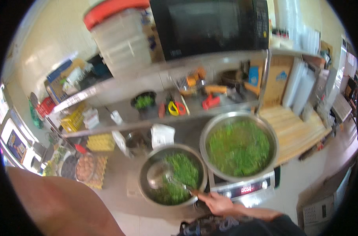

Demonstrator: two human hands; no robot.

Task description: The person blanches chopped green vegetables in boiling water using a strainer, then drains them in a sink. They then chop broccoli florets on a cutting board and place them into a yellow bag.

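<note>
My right hand [218, 203] grips the wooden handle of a metal strainer ladle [158, 174]. Its round head rests in the left part of a steel basin [143, 160], beside chopped leafy greens [183, 172] that fill the basin's right side. To the right, a larger steel pot [203, 147] holds more greens [241, 147] in liquid. That pot sits on an induction cooker [242, 188] with a lit red display. A bare forearm or upper arm [63, 203] fills the lower left, blurred, and my left hand is out of view.
Eggs [86, 168] in a bowl and on trays lie left. On the shelf behind are scissors [176, 107], a red tool [210, 101] and a dark bowl of greens [144, 101]. A microwave [211, 26] stands above. A wooden board [291, 129] extends right.
</note>
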